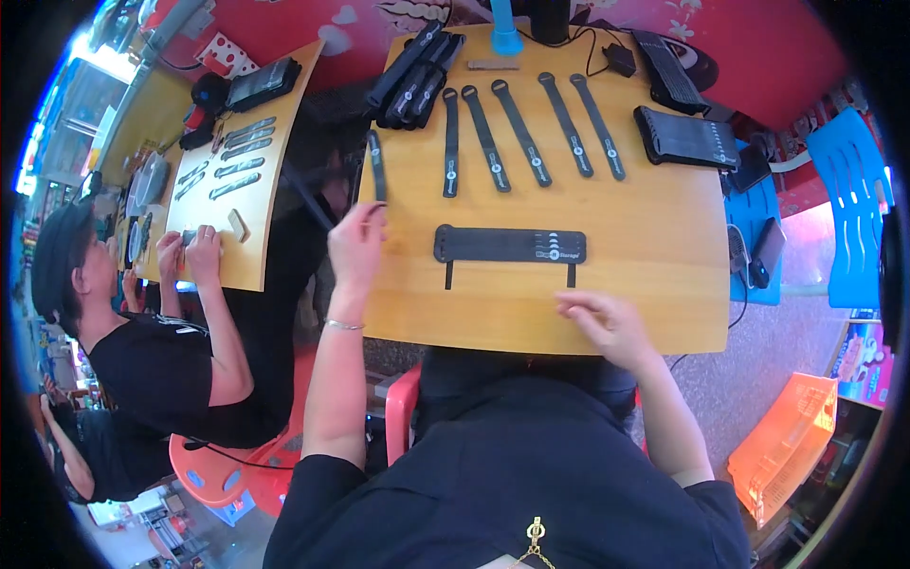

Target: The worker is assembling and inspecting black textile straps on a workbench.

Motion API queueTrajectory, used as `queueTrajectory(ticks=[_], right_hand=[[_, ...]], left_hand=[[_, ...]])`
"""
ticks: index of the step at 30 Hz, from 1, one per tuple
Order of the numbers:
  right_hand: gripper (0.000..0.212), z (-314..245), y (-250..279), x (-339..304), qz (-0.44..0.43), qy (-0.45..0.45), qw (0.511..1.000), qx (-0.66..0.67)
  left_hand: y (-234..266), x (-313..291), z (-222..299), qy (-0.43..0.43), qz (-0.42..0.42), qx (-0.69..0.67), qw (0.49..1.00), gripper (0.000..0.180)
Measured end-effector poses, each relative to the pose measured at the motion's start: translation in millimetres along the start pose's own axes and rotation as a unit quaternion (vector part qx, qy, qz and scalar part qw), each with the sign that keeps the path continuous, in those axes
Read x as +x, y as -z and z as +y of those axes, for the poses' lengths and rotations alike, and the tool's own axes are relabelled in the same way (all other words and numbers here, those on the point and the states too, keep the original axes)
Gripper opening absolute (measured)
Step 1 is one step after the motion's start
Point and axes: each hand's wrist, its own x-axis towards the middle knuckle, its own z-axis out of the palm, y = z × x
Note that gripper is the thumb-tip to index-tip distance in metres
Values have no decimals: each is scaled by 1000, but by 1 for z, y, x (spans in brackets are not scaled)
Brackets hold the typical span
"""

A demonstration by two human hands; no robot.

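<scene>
At the table's left edge, my left hand point(355, 248) pinches the lower end of a short black strap point(377, 163), which points away from me. My right hand point(611, 330) hovers at the near edge, fingers loosely bent and apart, with nothing visible in it. Between the hands lies a flat bundle of black straps point(498, 245) with white printing and a round hole at its left end. Two narrow dark strips point(448, 275) stick out below it. Farther back, several single black straps point(519, 133) are fanned out, holed ends away from me.
Stacked black strap bundles point(415, 81) sit at the back left, more point(684, 137) at the back right. A blue stand point(506, 36), a small wooden block point(493, 65) and a black power adapter point(620, 60) are behind. A co-worker point(161, 351) handles straps at the left table point(275, 190).
</scene>
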Motion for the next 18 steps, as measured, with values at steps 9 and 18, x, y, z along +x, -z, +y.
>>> queueTrajectory(ticks=[9,18], right_hand=[[53,-32,-11,-10,123,155,980,-8],[53,-83,-36,12,-115,287,941,-135]], left_hand=[[101,-51,91,-13,-38,-319,947,27],[37,-76,147,-141,-237,-260,925,11]])
